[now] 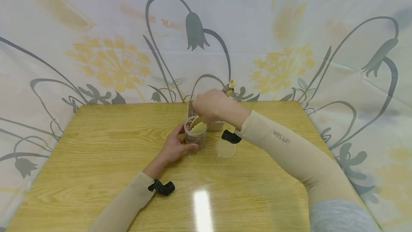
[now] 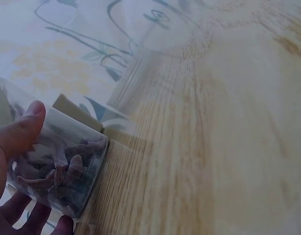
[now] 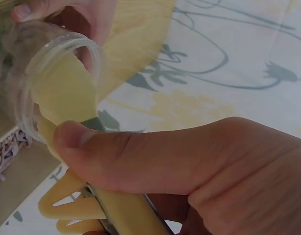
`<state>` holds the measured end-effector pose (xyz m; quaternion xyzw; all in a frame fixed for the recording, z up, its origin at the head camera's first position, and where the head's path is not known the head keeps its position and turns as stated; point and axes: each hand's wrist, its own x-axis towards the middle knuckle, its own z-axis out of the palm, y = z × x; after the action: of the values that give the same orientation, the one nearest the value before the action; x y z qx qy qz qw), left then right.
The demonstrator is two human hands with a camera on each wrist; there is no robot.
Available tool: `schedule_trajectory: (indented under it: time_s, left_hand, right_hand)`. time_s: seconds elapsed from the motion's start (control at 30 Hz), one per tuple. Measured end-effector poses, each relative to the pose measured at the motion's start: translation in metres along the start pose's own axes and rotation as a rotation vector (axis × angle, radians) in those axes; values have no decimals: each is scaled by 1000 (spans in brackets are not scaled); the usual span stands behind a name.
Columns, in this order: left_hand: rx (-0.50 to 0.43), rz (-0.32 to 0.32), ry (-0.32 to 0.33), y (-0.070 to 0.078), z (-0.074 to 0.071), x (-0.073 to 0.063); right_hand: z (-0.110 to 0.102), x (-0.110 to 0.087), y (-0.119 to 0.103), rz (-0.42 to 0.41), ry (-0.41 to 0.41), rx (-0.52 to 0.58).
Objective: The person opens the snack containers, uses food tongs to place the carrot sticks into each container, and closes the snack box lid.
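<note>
My left hand [image 1: 173,146] grips a clear plastic jar [image 1: 195,141] round its side, thumb in front. Purplish, twisted strips [image 2: 60,171] lie in the jar, seen through its wall in the left wrist view. My right hand [image 1: 210,106] holds a pair of tongs [image 3: 67,90] with cream-yellow heads, thumb pressed along one arm. One broad, wavy-edged head reaches in through the jar's open mouth. The tongs' handle end, with a yellow ring, sticks out behind the right hand in the head view. What the heads hold inside the jar is hidden.
Behind the jar stands a pale open box [image 1: 216,126] with thin purplish strips [image 3: 13,149] in it, partly covered by my right hand. A round translucent lid [image 1: 226,149] lies on the wooden table [image 1: 112,153] to the jar's right. A flower-patterned cloth [image 1: 128,46] hangs behind.
</note>
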<state>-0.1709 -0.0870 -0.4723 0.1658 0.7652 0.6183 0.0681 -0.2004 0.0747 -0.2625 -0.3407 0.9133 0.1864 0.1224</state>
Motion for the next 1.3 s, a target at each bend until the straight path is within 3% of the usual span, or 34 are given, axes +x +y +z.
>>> schedule_trajectory:
  time_s: [0.23,0.53,0.67,0.83,0.97,1.17,1.3]
  left_hand:
    - [-7,9,-2,0,0,1]
    - [-1,1,-2,0,0,1]
    - [3,-8,-1,1,0,1]
    - [-23,-33,-7,2,-1,0]
    - [-53,-44,-14,2,-1,-1]
    - [-73,-33,-19,1,-1,-1]
    - [-71,-28,-25,0,-1,-1]
  right_hand:
    - [-9,-10,8,19,-9,24]
    - [-7,-26,31,23,-5,175]
    - [1,-33,44,12,33,231]
    - [20,-41,62,-3,96,295]
    - [42,-43,78,30,141,392]
    - [70,-36,99,78,199,537]
    - [81,-28,107,125,192,556]
